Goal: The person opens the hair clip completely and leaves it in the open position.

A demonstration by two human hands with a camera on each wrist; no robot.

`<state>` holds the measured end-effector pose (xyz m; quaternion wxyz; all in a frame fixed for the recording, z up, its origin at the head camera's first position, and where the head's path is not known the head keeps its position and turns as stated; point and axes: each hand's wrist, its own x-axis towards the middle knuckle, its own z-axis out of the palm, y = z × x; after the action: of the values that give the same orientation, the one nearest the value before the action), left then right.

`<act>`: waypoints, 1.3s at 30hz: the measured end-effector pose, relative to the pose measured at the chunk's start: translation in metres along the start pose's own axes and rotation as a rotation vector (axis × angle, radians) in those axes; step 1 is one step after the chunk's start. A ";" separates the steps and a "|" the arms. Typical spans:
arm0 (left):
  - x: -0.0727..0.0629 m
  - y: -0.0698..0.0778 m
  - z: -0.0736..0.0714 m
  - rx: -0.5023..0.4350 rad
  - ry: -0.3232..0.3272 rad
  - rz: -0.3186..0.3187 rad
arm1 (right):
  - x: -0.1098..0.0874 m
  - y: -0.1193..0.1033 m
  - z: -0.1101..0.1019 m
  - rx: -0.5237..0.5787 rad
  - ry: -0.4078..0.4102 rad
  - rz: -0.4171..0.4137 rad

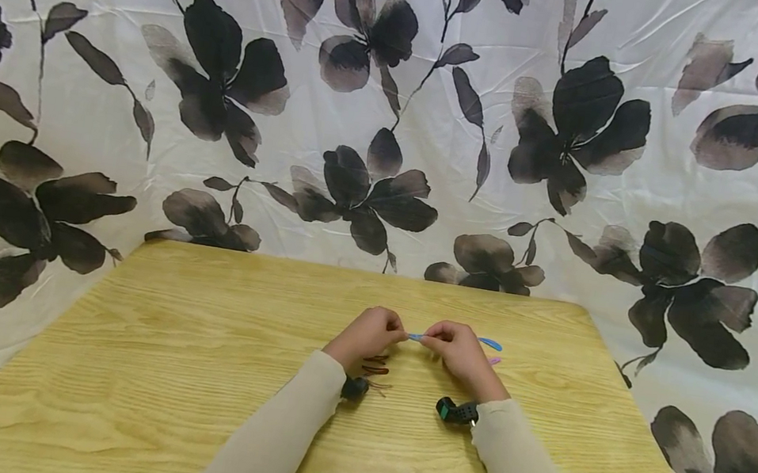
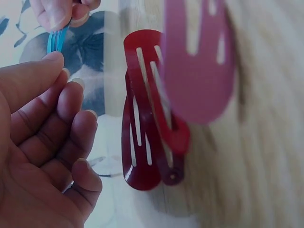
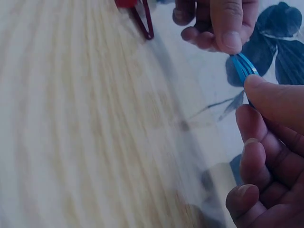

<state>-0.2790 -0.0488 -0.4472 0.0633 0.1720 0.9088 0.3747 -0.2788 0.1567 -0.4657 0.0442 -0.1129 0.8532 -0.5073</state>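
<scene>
My left hand (image 1: 366, 335) and right hand (image 1: 460, 351) pinch opposite ends of a blue hair clip (image 1: 415, 337) (slim, slotted) toward the desk's (image 1: 153, 367) far edge; red clips (image 2: 142, 179) lie nearer me.

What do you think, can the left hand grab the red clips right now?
Probably not yet: the left hand pinches the blue clip. If it let go, maybe yes, because the red clips lie close by.
</scene>
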 end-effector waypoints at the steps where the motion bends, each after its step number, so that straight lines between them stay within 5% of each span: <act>1: -0.001 0.000 0.000 0.001 0.006 0.004 | -0.001 0.000 0.001 -0.007 0.003 -0.007; 39: -0.050 -0.007 -0.008 -0.005 0.115 0.008 | -0.023 -0.022 0.031 -0.007 0.028 -0.085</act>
<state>-0.2359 -0.0773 -0.4472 0.0100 0.1535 0.9093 0.3867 -0.2478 0.1255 -0.4626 0.0101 -0.1422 0.8498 -0.5074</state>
